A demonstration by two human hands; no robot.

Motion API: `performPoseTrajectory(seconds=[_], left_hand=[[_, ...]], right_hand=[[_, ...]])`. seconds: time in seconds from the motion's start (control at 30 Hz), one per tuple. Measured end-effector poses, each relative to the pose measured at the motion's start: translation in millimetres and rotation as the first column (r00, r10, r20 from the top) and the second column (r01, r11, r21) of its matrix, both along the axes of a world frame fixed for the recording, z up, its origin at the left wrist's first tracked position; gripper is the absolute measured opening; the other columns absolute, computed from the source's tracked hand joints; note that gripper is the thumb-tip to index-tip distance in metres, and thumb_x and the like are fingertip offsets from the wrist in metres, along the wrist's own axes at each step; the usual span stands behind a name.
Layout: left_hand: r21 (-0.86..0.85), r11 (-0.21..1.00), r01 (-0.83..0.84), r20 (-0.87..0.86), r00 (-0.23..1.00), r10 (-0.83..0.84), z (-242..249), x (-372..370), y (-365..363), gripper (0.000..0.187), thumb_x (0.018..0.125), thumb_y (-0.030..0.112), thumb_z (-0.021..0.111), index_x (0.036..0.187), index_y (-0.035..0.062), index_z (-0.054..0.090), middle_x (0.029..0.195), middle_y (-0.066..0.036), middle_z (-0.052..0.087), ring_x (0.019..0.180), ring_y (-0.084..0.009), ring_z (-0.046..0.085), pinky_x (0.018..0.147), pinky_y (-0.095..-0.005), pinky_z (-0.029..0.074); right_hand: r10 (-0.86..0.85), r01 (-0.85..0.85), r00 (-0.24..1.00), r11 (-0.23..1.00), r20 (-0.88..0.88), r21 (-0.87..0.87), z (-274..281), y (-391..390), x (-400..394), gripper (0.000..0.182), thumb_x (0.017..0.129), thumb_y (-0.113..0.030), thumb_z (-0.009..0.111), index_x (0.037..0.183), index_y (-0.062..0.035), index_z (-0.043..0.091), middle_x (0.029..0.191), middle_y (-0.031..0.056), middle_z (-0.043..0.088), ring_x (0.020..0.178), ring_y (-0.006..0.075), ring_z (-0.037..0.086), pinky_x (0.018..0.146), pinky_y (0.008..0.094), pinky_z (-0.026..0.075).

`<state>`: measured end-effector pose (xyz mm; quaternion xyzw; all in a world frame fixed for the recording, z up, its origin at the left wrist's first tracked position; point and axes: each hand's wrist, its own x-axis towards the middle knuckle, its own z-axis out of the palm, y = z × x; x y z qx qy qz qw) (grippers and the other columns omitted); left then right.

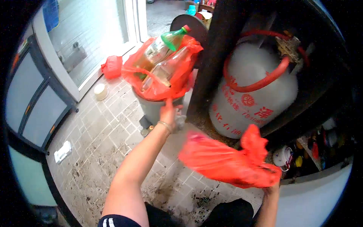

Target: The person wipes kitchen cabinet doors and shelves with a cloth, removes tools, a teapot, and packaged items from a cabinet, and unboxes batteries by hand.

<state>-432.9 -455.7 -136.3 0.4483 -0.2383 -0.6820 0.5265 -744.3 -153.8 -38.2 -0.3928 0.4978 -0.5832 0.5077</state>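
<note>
My left hand (169, 114) reaches to the front rim of a grey bin (145, 106), its fingers closed at the lower edge of the red plastic bag (132, 70) lining it. A green plastic bottle (176, 38) with a red cap and a clear bottle (172, 66) stick out of this bag. My right hand (271, 189), at lower right, is closed on a second red plastic bag (223, 160), which is blurred and hangs to the left. What this second bag contains is hidden.
A grey gas cylinder (253, 90) with a red handle ring stands in a dark cabinet at right. On the dirty tiled floor are a small red bag (112, 67), a pale tub (101, 91) and a white object (63, 152). A glass door (89, 34) stands at upper left.
</note>
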Motion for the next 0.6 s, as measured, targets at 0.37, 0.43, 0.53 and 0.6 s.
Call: performPoseTrajectory(seconds=[0.37,0.43,0.53,0.6], left_hand=[[-0.088,0.995,0.044,0.071,0.997,-0.038,-14.6,12.7,-22.2,0.049,0.086,0.041,0.046,0.111,-0.0007,0.044,0.09,-0.015,0.061,0.061,-0.0144,0.056,0.046,-0.0234,0.038],[-0.127,0.992,0.0,0.073,0.997,0.01,-32.3,17.8,-33.6,0.051,0.085,0.042,0.046,0.111,-0.0013,0.045,0.089,-0.015,0.061,0.059,-0.0143,0.053,0.047,-0.0241,0.039],[-0.207,0.978,0.022,0.075,0.997,-0.007,-32.7,18.8,-30.6,0.055,0.083,0.044,0.051,0.112,-0.0018,0.047,0.097,-0.009,0.06,0.065,-0.014,0.051,0.055,-0.0275,0.043],[-0.186,0.98,0.075,0.033,0.997,-0.07,-50.4,25.7,-42.3,0.048,0.082,0.037,0.055,0.112,-0.0008,0.047,0.101,-0.009,0.058,0.066,-0.0138,0.051,0.056,-0.0273,0.043]], right_hand=[[0.149,-0.155,0.977,0.987,-0.151,-0.032,-15.5,-14.1,41.7,0.023,0.067,0.001,0.06,0.09,0.0045,0.063,0.114,0.0207,0.052,0.108,0.0294,0.048,0.094,0.0394,0.033],[0.158,-0.161,0.981,0.987,-0.109,-0.021,-17.4,-11.3,46.4,0.023,0.067,0.001,0.06,0.09,0.005,0.063,0.114,0.0205,0.051,0.108,0.0291,0.048,0.094,0.0387,0.034],[0.148,-0.153,0.973,0.988,-0.179,-0.015,-26.3,-7.1,40.7,0.022,0.068,0.001,0.06,0.089,0.0069,0.062,0.116,0.0201,0.051,0.108,0.0285,0.048,0.093,0.0365,0.034],[0.192,-0.204,0.965,0.977,-0.176,-0.053,-29.5,-4.9,38.0,0.021,0.072,-0.002,0.061,0.091,0.0072,0.061,0.118,0.0204,0.049,0.108,0.0281,0.048,0.092,0.0353,0.035]])
